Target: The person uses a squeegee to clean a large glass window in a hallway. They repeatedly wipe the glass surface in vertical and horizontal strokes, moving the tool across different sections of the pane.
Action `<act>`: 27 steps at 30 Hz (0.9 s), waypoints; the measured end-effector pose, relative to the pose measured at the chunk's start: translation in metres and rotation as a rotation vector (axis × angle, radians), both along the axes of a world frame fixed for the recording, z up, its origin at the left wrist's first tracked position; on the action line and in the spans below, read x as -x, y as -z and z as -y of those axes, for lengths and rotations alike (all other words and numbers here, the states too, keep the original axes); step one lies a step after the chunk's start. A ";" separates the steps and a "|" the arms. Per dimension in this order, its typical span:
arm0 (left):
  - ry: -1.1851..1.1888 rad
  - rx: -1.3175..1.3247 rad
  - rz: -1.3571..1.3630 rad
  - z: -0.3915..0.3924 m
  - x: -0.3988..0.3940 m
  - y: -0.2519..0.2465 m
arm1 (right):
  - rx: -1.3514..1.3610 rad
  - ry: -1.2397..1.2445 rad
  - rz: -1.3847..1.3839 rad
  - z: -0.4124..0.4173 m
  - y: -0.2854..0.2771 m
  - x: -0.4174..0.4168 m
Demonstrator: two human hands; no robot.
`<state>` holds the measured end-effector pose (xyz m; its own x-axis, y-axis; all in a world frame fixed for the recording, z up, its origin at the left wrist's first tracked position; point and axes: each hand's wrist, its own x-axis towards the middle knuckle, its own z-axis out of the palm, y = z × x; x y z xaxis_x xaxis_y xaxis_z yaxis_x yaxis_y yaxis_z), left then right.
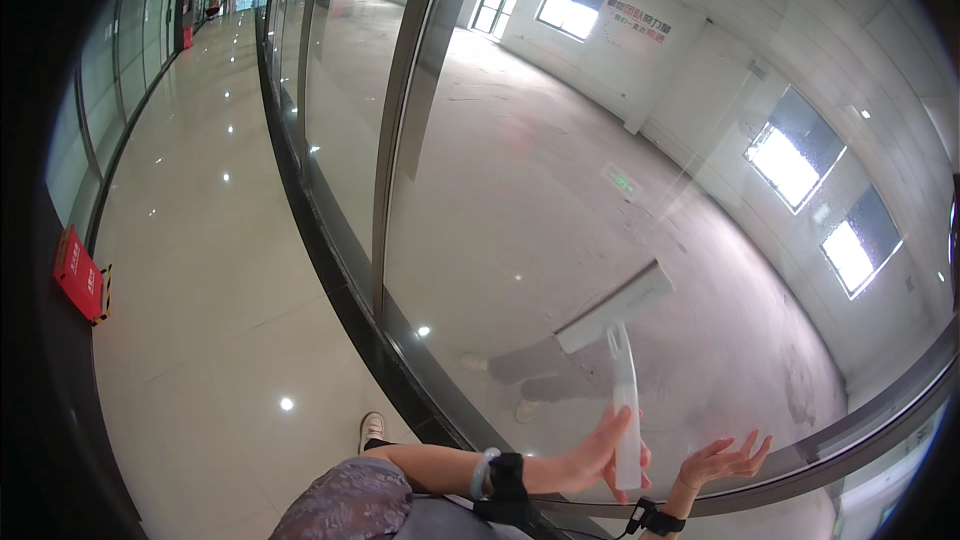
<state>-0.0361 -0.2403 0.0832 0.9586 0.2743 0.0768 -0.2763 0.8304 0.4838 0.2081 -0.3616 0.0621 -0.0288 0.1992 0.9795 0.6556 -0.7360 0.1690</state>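
My left hand (619, 454) reaches across from the left, its fingers wrapped around the pale handle of a window squeegee (625, 405). The squeegee's wide white head (616, 307) is tilted, its right end higher, in front of a large glass pane (525, 240). Whether the blade touches the glass I cannot tell. To the right of the handle, my right hand (726, 457) holds nothing, with its fingers spread near the pane's metal frame (810, 457). Both wrists wear black straps. Legs and shoes are faintly reflected in the glass.
A dark sill (352, 315) and a metal upright (401, 120) border the glass. Left of them runs a glossy tiled corridor (217, 255). A red box (79, 274) bearing writing stands by the left wall. Beyond the glass is a room with windows (784, 157).
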 end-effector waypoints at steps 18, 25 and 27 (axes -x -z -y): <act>-0.507 -0.150 -0.092 -0.143 0.051 0.028 | 0.173 -0.094 0.094 -0.059 -0.073 0.048; -0.905 -0.096 -0.085 -0.317 0.121 0.002 | 0.251 -0.109 0.184 -0.112 -0.094 0.058; -1.063 -0.093 -0.168 -0.370 0.138 -0.005 | 0.238 -0.089 0.215 -0.118 -0.093 0.060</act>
<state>-0.1738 0.1294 0.0880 0.2328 0.9721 0.0298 -0.7580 0.1621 0.6318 0.1483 -0.2438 0.1547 -0.2570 0.4095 0.8754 0.6464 -0.6005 0.4707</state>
